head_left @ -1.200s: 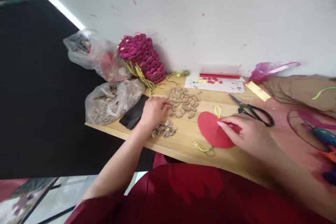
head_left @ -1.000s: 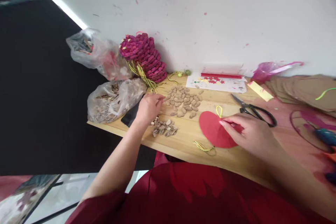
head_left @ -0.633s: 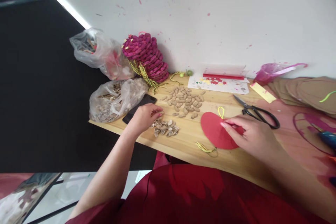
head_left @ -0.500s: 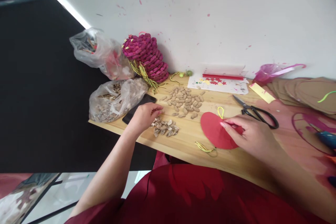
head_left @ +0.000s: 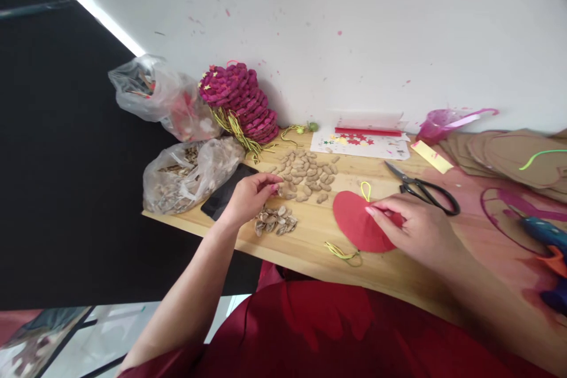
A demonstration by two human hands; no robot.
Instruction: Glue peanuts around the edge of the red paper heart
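A red heart-shaped piece lies on the table with a yellow loop at its top and a yellow tassel below. My right hand rests over its right part, thumb and forefinger pinched together; whatever is between them is hidden. At the lower left edge of a spread of peanut shells, my left hand is closed at the fingertips on a peanut shell. Just below it is a smaller heap of shell halves, several with their hollow sides up.
Black-handled scissors lie beyond my right hand. A glue gun and cardboard shapes are at the right. Paper stars lie on a white sheet. Left are a phone, plastic bags and stacked magenta pieces.
My left hand has moved right and slightly away from me, from above the shell heap to the edge of the larger spread. The right hand stays on the heart; the view has shifted slightly.
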